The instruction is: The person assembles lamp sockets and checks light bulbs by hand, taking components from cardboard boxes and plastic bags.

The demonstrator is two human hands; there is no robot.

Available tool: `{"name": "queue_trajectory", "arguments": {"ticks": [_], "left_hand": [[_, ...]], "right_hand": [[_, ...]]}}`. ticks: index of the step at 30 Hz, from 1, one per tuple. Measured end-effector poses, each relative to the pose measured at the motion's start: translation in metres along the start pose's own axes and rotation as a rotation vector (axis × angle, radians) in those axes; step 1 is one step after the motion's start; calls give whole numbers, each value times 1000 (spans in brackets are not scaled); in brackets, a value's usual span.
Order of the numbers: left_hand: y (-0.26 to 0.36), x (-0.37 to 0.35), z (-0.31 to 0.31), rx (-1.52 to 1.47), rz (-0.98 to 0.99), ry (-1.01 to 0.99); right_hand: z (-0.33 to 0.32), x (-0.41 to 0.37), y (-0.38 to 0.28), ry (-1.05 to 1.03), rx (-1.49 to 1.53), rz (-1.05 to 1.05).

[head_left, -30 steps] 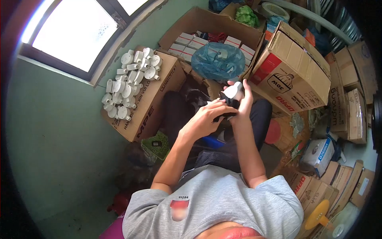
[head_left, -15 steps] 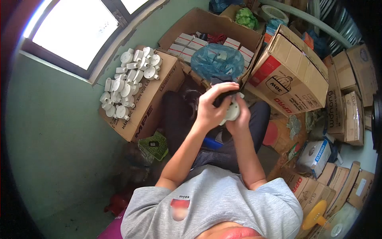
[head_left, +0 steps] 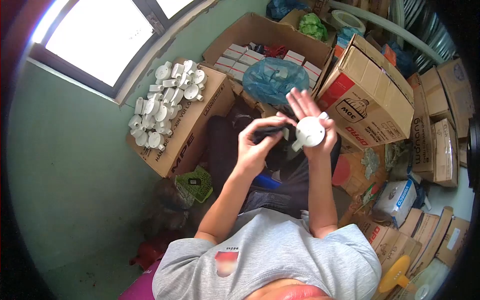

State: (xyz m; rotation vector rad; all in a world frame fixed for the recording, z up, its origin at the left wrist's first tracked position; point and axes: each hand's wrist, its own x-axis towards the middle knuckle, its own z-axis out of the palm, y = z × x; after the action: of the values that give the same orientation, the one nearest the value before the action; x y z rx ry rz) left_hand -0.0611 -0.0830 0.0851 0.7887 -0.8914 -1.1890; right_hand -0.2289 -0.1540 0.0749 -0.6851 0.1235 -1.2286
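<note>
Holding a white round junction box point(head_left: 310, 131) in the right hand point(head_left: 320, 142) — flat face toward the camera, one short spout pointing down and to the left, the box seated against the palm with the fingers point(head_left: 300, 102) fanned out straight above it rather than curled over it. Pinching a black part point(head_left: 270, 133) in the left hand point(head_left: 252, 150), thumb and fingers closed firmly on it, just left of the box; touching the box's edge or only close to it, hard to tell. Both raised in front of the chest, above dark trousers point(head_left: 225, 150) and a grey shirt point(head_left: 280, 255). Too dark to make out the shape of the black part. To the left, a heap of white fittings point(head_left: 167, 102) of the same kind, piled on top of a closed brown carton point(head_left: 192, 135) set against a green wall point(head_left: 65, 165) under a bright window point(head_left: 100, 37). Beyond the hands, a blue plastic bag point(head_left: 275, 80) lying at the front of an open carton point(head_left: 265, 27) with small white packs point(head_left: 235, 55) in rows inside. To the right, a tilted carton with a bulb print point(head_left: 370, 95), and further cartons stacked behind and below it — among them a white packet with blue lettering point(head_left: 400, 195). Near the left knee, a small green grid-patterned thing point(head_left: 195, 182) low down.
</note>
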Motion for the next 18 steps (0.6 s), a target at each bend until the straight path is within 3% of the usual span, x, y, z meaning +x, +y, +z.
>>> {"name": "queue_trajectory", "arguments": {"ticks": [2,4,5,6,8,14,16,18], "left_hand": [[12,11,1,-113,123,46],[22,23,10,-39,204,13],[21,27,13,136,259,-61],[21,29,17,313,314,-134],[15,19,23,116,220,-236],[6,4,13,125,132,-233],[1,-4,12,116,155,-139],[0,-10,12,103,154,-70]], "right_hand": [[0,-11,7,-84,-151,70],[14,-30,12,100,-133,224],[2,-47,22,328,-140,349],[38,-39,31,288,-110,158],[53,-29,34,88,24,-1],[32,-34,37,107,-138,-133],[25,-32,30,236,-343,-162],[30,-30,31,210,-353,-151]]}}
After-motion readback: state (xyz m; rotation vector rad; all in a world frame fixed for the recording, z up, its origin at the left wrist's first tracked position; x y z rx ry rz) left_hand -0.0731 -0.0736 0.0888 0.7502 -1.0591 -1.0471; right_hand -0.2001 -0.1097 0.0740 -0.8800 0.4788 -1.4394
